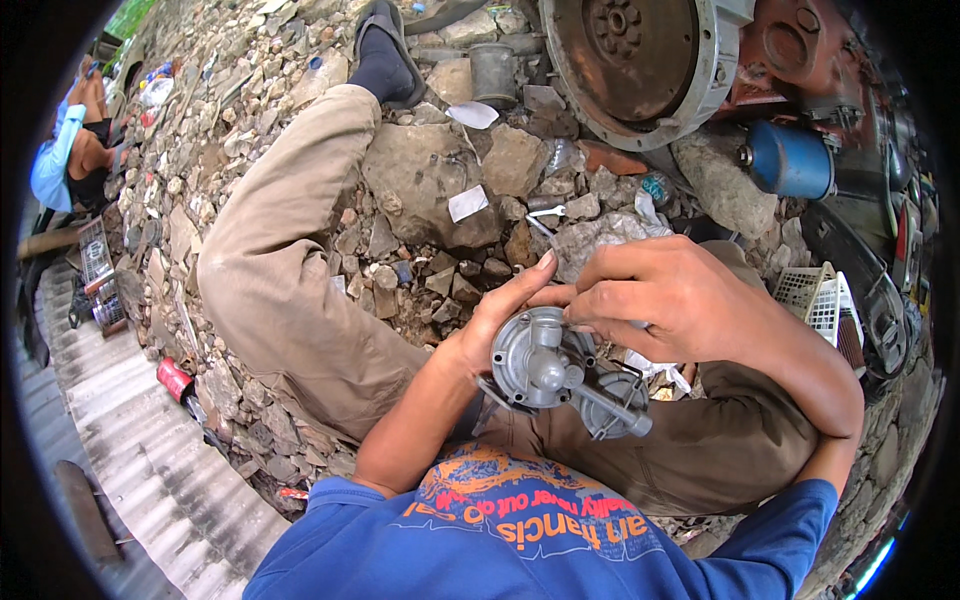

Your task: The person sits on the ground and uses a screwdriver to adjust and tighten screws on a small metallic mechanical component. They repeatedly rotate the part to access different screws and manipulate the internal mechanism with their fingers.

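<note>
A grey metal fuel pump, with a round domed body and a smaller round part on its lower right, is held above my lap. My left hand wraps its left side from beneath, thumb raised along the rim, other fingers mostly hidden behind it. Over the pump's upper right edge, my right hand is closed, fingertips pinched against the rim close to the left thumb. Whatever lies between those fingertips is hidden. An open-ended wrench rests on the stones just beyond my hands.
Stones and rubble cover the ground. A large round metal housing joins reddish machinery at the far right, near a blue canister. White plastic baskets stand right. Corrugated sheeting lies left; another person sits far left.
</note>
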`<state>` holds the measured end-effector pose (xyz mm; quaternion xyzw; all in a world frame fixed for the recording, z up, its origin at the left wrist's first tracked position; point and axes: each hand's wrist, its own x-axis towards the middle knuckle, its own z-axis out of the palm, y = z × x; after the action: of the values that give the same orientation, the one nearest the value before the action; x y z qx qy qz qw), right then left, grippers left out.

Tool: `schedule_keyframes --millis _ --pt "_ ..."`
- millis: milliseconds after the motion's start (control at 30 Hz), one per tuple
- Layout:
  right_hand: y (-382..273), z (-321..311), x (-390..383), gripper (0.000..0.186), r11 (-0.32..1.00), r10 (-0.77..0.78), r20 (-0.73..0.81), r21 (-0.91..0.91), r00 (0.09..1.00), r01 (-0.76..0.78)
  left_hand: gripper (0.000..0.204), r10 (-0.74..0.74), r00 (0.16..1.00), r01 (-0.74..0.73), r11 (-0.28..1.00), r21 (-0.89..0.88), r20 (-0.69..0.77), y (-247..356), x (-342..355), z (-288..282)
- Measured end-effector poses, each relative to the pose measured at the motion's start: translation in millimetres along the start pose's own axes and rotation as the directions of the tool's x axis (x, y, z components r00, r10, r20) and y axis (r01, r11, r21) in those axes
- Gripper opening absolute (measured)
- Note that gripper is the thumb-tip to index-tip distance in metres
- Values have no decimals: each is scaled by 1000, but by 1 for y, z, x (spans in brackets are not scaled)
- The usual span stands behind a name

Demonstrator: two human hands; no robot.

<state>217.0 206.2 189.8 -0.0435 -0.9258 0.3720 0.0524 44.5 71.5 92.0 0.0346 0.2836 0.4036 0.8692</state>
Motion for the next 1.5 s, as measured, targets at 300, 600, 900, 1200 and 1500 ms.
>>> schedule_keyframes --millis 300,600,900,1200,1500 --pt "1 3 -1 28 993 27 -6 114 1000 -27 83 -18 1000 18 999 30 7 3 -3 0" --pt "5 11 0 16 933 93 -22 351 995 -79 86 -49 997 49 999 3 -51 -2 -3 -1" --pt "6 9 0 12 919 62 -39 392 997 -42 87 -55 994 55 998 -5 -95 4 -4 6" --pt "5 12 2 16 890 127 -33 446 991 -99 77 -29 996 14 984 -176 -85 1 -1 1" --pt "11 18 -2 20 941 109 -33 325 994 -92 76 -83 976 40 977 -211 -199 2 2 -2"
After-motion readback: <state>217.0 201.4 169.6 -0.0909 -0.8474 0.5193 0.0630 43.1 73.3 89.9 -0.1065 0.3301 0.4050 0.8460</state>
